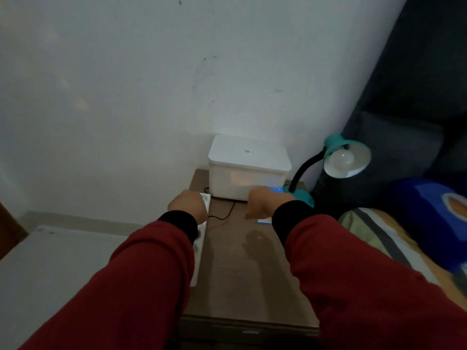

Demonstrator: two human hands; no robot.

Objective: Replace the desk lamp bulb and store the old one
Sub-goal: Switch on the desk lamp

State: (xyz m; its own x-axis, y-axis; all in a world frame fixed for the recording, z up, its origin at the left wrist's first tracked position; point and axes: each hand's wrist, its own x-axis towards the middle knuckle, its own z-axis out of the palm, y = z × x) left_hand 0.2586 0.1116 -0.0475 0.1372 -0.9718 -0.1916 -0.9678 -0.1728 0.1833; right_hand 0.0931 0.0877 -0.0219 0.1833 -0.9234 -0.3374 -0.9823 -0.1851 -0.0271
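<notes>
A teal desk lamp (336,152) stands at the back right of the brown bedside table (242,274). Its shade faces me with a white bulb (342,159) screwed in, unlit. My right hand (265,202) lies over a small blue and white bulb box (264,221) in front of the lamp's base, fingers curled around it. My left hand (188,203) rests on the far end of a white power strip (199,245) along the table's left edge; its fingers are hidden. A white lidded storage box (249,165) sits shut against the wall.
A black cord (225,215) runs from the power strip towards the storage box. A bed with a striped cover (384,233) and a blue cushion (429,215) lies to the right. A pale surface (50,261) sits lower on the left.
</notes>
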